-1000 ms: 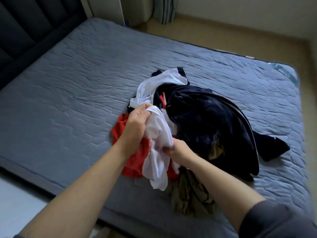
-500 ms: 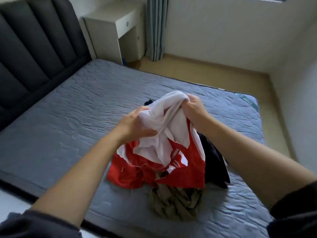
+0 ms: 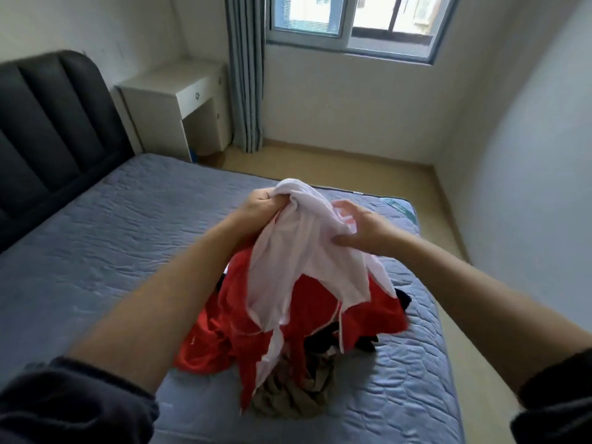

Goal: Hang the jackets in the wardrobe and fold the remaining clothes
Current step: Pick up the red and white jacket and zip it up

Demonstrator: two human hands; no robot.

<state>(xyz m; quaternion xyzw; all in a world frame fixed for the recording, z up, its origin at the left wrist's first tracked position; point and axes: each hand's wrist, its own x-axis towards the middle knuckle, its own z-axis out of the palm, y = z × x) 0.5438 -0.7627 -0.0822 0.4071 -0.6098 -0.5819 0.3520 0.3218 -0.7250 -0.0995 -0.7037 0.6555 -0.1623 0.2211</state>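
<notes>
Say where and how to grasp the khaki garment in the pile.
Pinch the khaki garment by its bunched near folds, from the person's side; they lie bare on the mattress, while its far part is under hanging red and white fabric.

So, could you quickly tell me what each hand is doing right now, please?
Left hand: closed, gripping the bunched top of the white garment.
Right hand: thumb and fingers pinching the same white garment.

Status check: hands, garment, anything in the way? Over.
Left hand grips white-and-red garment at top. Right hand pinches its edge. Garment raised above mattress, lower part hanging over olive clothes.
</notes>
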